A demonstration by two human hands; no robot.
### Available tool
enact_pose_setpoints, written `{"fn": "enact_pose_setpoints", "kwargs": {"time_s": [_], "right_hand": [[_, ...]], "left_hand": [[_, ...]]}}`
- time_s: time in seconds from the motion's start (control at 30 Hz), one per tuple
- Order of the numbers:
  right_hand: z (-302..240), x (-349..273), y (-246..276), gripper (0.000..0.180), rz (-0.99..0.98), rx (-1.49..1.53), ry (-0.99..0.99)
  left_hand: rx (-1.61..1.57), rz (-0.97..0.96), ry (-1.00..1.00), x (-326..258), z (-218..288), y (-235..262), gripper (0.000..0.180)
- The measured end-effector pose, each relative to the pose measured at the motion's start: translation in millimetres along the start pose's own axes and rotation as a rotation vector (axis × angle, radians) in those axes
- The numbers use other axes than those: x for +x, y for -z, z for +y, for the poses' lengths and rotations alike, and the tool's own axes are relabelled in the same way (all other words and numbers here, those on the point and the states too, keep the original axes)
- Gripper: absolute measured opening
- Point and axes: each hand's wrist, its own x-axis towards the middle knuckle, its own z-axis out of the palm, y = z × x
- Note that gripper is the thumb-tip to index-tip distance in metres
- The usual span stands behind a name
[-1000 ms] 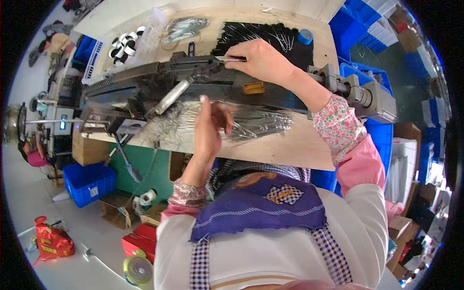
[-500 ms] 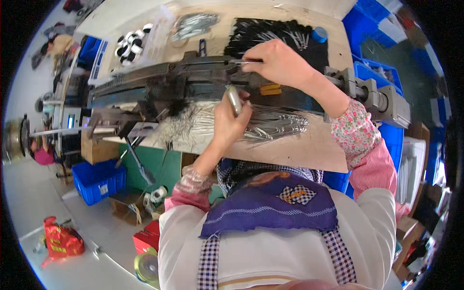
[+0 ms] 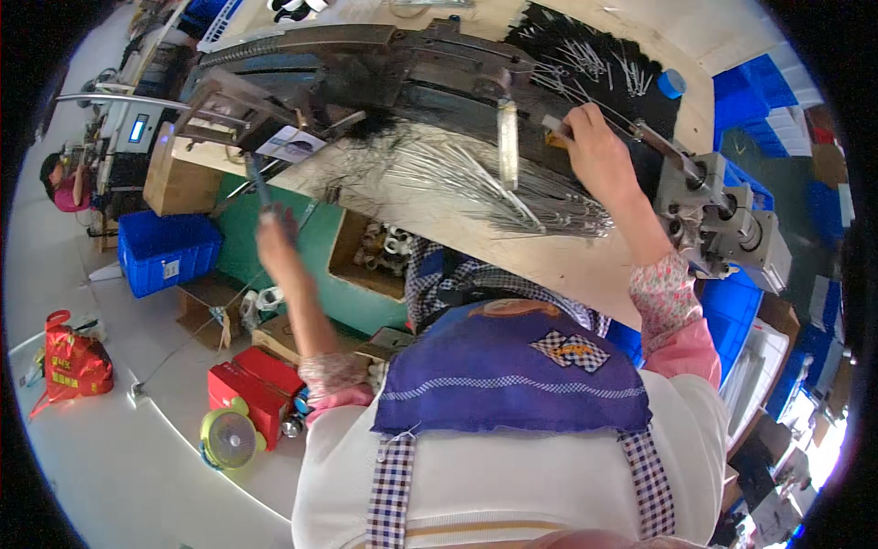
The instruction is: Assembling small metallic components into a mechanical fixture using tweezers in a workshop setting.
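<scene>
My right hand (image 3: 596, 154) reaches over the wooden bench (image 3: 549, 261) to the long dark machine (image 3: 366, 64) and pinches a small metal piece (image 3: 554, 124) against its track. A heap of thin metal rods (image 3: 476, 183) lies on the bench in front of the machine, with one flat metal bar (image 3: 506, 142) standing over it. My left hand (image 3: 274, 245) is low at the bench's left front edge, blurred, and closed around the lower end of a thin grey lever (image 3: 258, 181) that hangs from the machine.
A grey motor block (image 3: 722, 215) sits at the machine's right end. Blue crates (image 3: 169, 252) stand left and right of the bench. On the floor are a red box (image 3: 251, 389), a small yellow-green fan (image 3: 229, 439) and a red bag (image 3: 73, 361). Another person (image 3: 62, 174) works at far left.
My left hand has left the rod heap and dropped down left to the hanging lever. My right hand stays at the machine's track. The view has shifted closer.
</scene>
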Motion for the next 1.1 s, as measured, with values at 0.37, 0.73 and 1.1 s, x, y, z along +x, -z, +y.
{"fn": "enact_pose_setpoints", "kwargs": {"time_s": [0.37,0.73,1.1], "right_hand": [[-42,-8,99,0.012,0.03,0.35,-0.012],[-5,-25,134,0.018,0.341,0.616,-0.385],[7,-22,152,0.017,0.338,0.362,-0.332]], "left_hand": [[-0.291,-0.303,0.158,15,41,-128,0.043],[-0.4,-0.518,-0.227,-78,104,-200,0.026],[-0.538,-0.958,0.481,-107,114,-292,0.02]]}}
